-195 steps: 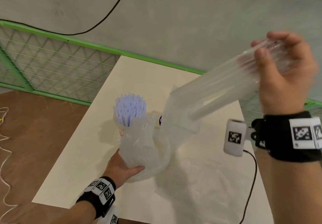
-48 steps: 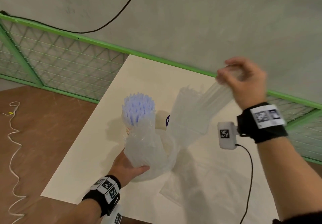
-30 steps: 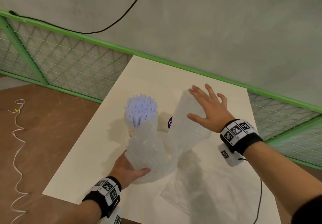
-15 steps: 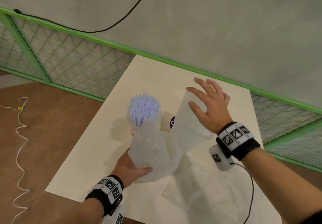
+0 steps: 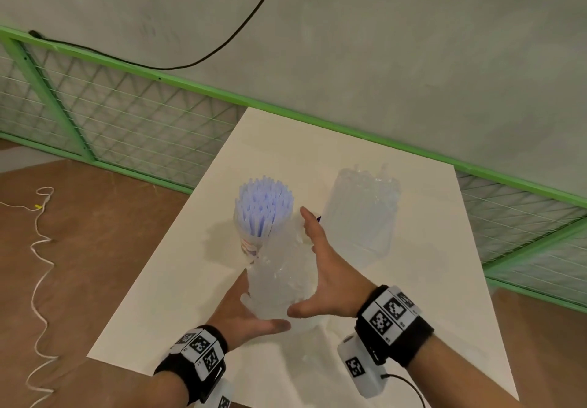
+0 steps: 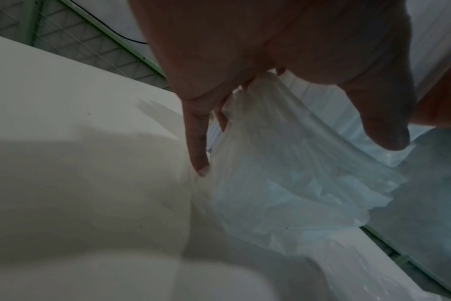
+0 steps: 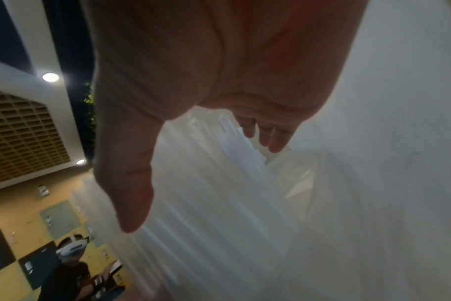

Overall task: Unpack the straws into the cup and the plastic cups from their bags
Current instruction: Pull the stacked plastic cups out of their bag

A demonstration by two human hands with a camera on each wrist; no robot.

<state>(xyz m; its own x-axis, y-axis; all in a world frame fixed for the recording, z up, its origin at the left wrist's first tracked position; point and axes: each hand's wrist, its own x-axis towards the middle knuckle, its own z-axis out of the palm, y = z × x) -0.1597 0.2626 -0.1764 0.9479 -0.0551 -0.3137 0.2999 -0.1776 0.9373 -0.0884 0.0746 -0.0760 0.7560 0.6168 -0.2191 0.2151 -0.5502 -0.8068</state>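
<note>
A cup (image 5: 251, 245) full of pale blue straws (image 5: 263, 206) stands mid-table. In front of it my left hand (image 5: 251, 312) grips the base of a crumpled clear plastic bag (image 5: 281, 280), thumb at the front and fingers behind. The left wrist view shows the left hand (image 6: 296, 142) with the bag (image 6: 291, 179) between fingers and thumb. My right hand (image 5: 320, 280) lies against the bag's right side with straight fingers and thumb spread. In the right wrist view the right hand (image 7: 201, 181) is blurred. A stack of clear plastic cups (image 5: 360, 217) stands upright to the right, untouched.
The white table (image 5: 428, 280) ends close on the left and near sides. Clear film (image 5: 305, 363) lies on it by my wrists. A green mesh fence (image 5: 127, 128) runs behind, and a white cord (image 5: 38, 248) lies on the floor. Another person (image 7: 72, 256) sits in the background.
My right hand let go of the cup stack, which now stands alone, and came down-left to the bag. My left hand has kept its hold on the bag.
</note>
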